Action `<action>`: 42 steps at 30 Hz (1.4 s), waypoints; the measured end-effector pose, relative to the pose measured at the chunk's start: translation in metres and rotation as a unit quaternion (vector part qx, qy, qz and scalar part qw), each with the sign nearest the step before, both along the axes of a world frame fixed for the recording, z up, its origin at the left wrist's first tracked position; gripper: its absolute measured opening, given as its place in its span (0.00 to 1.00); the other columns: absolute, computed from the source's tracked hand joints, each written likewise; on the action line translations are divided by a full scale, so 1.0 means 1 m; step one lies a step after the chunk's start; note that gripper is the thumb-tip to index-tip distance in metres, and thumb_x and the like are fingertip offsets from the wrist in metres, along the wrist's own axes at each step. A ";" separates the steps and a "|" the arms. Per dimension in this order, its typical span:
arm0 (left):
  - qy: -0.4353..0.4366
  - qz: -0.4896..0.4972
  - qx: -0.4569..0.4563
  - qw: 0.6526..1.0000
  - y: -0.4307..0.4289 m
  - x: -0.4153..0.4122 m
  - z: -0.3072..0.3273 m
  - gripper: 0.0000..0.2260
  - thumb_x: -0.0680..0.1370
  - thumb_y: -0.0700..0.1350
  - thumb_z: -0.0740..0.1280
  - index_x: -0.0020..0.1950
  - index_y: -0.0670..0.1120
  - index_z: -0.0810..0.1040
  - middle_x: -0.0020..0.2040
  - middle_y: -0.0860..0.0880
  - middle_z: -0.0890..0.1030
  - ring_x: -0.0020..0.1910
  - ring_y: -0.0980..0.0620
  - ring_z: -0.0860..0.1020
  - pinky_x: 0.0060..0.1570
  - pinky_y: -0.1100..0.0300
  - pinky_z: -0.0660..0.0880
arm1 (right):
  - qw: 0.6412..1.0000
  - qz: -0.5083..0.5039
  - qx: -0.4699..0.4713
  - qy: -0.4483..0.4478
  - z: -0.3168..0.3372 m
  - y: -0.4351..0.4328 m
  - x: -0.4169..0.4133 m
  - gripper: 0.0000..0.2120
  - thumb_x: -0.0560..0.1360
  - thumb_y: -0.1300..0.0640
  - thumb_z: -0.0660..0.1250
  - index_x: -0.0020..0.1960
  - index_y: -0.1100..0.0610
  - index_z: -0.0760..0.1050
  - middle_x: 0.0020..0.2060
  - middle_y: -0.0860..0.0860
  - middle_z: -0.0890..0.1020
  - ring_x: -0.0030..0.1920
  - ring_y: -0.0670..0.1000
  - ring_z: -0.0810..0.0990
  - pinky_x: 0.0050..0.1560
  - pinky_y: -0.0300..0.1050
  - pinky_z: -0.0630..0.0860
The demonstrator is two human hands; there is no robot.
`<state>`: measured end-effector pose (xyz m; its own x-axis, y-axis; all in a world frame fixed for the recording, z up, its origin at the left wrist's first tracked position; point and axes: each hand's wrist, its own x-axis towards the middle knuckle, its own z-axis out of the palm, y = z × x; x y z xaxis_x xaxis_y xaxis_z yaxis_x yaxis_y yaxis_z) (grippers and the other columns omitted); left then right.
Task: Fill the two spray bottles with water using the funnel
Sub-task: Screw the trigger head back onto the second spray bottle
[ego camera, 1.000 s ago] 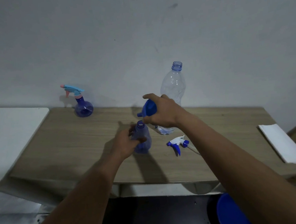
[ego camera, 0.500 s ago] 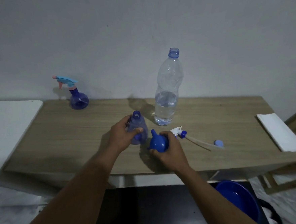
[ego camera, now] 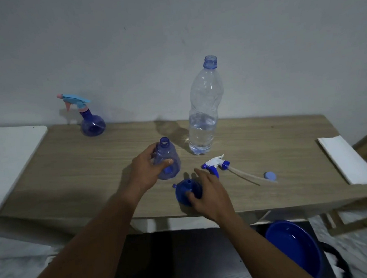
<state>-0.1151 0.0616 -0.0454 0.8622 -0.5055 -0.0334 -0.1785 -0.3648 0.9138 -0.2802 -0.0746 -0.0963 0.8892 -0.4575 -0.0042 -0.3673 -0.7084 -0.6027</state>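
**Funnel on the counter, open bottle waiting**

The left hand (ego camera: 148,170) grips the uncapped spray bottle (ego camera: 167,155) round its body, thumb across the front, and holds it upright on the counter (ego camera: 71,168). Just beside it, toward the near edge, the blue funnel (ego camera: 185,193) rests on the wood under the right hand (ego camera: 210,193). The thumb lies on the funnel and the forefinger stretches straight past its rim. The other fingers are hidden, so I cannot tell whether that is a grip or only a touch.

The bottle's trigger head (ego camera: 215,163) lies on its side to the right, its tube trailing toward a small blue cap (ego camera: 270,175). Behind stands the tall water bottle (ego camera: 205,115), cap off and partly full. The second spray bottle (ego camera: 91,125) sits well apart at the back left, its pink-and-blue trigger on.

By my reading this is the funnel-seating step for the first bottle — no pouring has started here, and in this dim light I cannot tell whether the held bottle has water in it.

The next move would call for a sure hold on the funnel. Its spout then has to go down into the narrow neck while the left hand keeps the bottle steady. Only then can the right hand go for the water bottle — that one is tall, so it wants a slow tilt.
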 end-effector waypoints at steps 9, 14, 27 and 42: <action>0.001 0.001 -0.017 1.000 -0.001 0.000 -0.008 0.25 0.70 0.45 0.78 0.66 0.51 0.77 0.54 0.55 0.83 0.53 0.60 0.80 0.52 0.67 0.76 | 0.988 0.012 -0.112 0.101 0.021 -0.078 0.035 0.27 0.80 0.55 0.63 0.77 0.54 0.63 0.76 0.59 0.65 0.74 0.63 0.64 0.71 0.59 0.66; 0.005 0.000 -0.023 1.000 -0.001 0.001 -0.008 0.25 0.70 0.43 0.78 0.65 0.52 0.77 0.53 0.58 0.83 0.54 0.61 0.80 0.53 0.69 0.76 | 0.965 0.036 -0.087 0.245 0.015 -0.102 0.047 0.25 0.81 0.51 0.61 0.78 0.49 0.62 0.75 0.57 0.65 0.73 0.63 0.66 0.70 0.61 0.68; 0.013 0.002 -0.015 1.000 -0.001 0.001 -0.005 0.24 0.70 0.41 0.78 0.64 0.53 0.76 0.51 0.61 0.80 0.51 0.65 0.78 0.45 0.76 0.73 | 0.979 0.032 -0.043 0.197 0.040 -0.112 0.042 0.21 0.74 0.57 0.74 0.65 0.56 0.74 0.61 0.55 0.69 0.54 0.58 0.78 0.56 0.48 0.75; 0.066 0.026 0.000 0.997 -0.004 -0.003 0.000 0.25 0.72 0.42 0.76 0.68 0.47 0.75 0.55 0.50 0.81 0.56 0.49 0.80 0.57 0.54 0.77 | 0.955 0.009 0.128 -0.266 0.222 -0.036 0.073 0.14 0.73 0.59 0.77 0.55 0.54 0.76 0.49 0.47 0.81 0.41 0.34 0.79 0.37 0.26 0.73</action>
<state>-0.1185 0.0579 -0.0449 0.8758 -0.4592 -0.1485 -0.0374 -0.3714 0.9277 -0.2075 -0.1108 0.1255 0.8036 -0.4873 0.3417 0.0502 -0.5166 -0.8548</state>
